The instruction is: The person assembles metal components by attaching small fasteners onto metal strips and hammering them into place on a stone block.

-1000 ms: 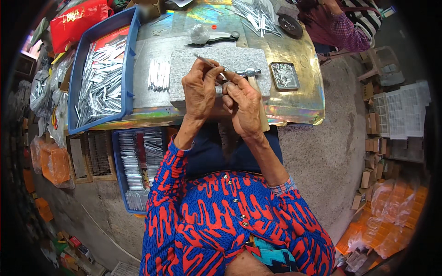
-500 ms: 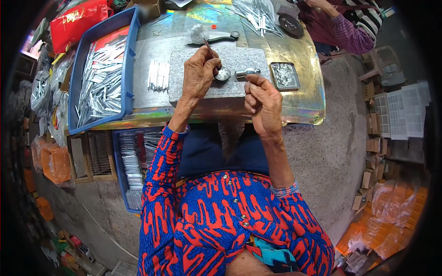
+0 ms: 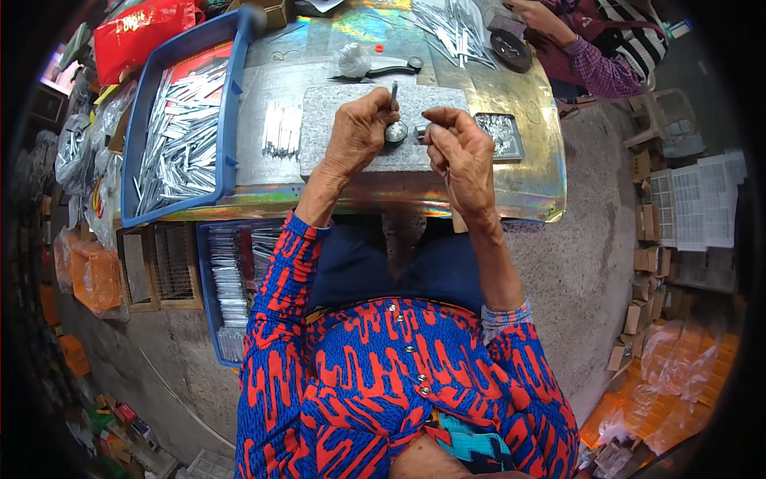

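My left hand (image 3: 359, 128) is closed on a thin grey metal strip (image 3: 394, 95), which points up from the fingertips. It hovers over the stone block (image 3: 323, 160), close beside a small round dish (image 3: 396, 132) of tiny silvery pieces. Opposite it, my right hand (image 3: 463, 156) is closed around what looks like a small hammer (image 3: 459, 223); its wooden handle runs down under the wrist, and its metal head shows by the fingertips. Right of the block lies a square tray (image 3: 511, 154) of small shiny metal parts. Several metal strips (image 3: 282, 130) lie in a row left of the block.
A blue bin (image 3: 233, 104) of loose metal strips stands at the left. Pliers-like black tool (image 3: 383, 72) and a clear plastic bundle (image 3: 352, 60) lie behind the block. More strips (image 3: 455, 32) lie at the back, near another person's hand (image 3: 546, 20).
My left hand has moved slightly right, and its strip now stands more upright. My right hand has closed on the hammer, whose handle now shows below the wrist.
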Available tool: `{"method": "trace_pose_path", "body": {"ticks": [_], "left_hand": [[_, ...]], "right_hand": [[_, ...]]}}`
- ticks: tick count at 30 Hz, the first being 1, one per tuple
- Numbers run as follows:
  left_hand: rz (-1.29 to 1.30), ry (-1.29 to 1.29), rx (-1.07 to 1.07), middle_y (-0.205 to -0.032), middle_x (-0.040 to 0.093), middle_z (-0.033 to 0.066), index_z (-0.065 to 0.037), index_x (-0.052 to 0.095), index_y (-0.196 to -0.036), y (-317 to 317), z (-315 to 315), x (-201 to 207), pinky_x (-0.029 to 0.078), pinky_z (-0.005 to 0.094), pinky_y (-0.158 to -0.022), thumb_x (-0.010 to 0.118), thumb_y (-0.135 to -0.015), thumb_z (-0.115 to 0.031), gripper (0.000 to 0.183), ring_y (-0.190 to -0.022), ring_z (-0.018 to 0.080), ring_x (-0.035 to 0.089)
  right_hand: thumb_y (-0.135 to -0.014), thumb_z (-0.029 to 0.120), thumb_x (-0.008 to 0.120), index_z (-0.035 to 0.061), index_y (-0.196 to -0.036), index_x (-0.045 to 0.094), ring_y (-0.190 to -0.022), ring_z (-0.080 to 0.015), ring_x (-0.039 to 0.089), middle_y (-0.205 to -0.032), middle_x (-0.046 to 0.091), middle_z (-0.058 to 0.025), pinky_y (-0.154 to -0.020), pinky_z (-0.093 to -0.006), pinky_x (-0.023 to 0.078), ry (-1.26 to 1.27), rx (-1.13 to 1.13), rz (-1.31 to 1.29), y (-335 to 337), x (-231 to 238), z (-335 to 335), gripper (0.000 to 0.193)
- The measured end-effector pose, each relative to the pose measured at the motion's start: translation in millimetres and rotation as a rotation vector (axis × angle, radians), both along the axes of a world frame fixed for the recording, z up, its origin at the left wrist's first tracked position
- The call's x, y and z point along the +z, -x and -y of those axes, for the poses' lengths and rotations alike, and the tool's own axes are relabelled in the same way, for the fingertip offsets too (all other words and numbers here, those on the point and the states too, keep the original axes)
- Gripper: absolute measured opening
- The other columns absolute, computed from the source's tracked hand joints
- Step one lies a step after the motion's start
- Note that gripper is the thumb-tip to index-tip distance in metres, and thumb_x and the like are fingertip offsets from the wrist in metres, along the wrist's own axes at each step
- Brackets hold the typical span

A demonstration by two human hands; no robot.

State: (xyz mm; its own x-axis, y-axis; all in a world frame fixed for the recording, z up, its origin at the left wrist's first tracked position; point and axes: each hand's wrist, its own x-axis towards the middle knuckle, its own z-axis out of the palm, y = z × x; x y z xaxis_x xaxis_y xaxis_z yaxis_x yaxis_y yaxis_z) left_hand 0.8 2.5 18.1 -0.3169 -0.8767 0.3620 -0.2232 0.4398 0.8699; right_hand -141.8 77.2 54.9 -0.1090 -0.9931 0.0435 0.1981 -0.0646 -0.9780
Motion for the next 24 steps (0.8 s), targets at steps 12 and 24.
{"method": "trace_pose_path", "body": {"ticks": [12, 24], "left_hand": [[-0.150, 0.180, 0.036, -0.072, 0.057, 0.0155, 0.000, 0.051, -0.080, 4, -2, -18, 0.045, 0.0337, -0.056, 0.056, -0.078, -0.005, 0.008, -0.065, 0.0302, 0.058], [-0.121, 0.049, 0.065, -0.066, 0.059, 0.0055, 0.000, 0.054, -0.078, -1, -4, -20, 0.043, 0.0234, -0.057, 0.054, -0.080, 0.000, 0.002, -0.064, 0.0075, 0.054]], "right_hand": [[-0.086, 0.023, 0.054, -0.0022, -0.081, 0.059, -0.058, -0.0056, 0.043, -0.062, 0.050, -0.0003, -0.050, -0.0225, 0.036, 0.101, 0.107, -0.446, -18, 27, 35, 0.026], [-0.077, 0.013, 0.063, -0.0008, -0.098, 0.048, -0.075, -0.0170, 0.055, -0.084, 0.055, -0.0094, -0.066, -0.0297, 0.045, 0.167, 0.020, -0.638, -8, -2, -1, 0.029]]}}
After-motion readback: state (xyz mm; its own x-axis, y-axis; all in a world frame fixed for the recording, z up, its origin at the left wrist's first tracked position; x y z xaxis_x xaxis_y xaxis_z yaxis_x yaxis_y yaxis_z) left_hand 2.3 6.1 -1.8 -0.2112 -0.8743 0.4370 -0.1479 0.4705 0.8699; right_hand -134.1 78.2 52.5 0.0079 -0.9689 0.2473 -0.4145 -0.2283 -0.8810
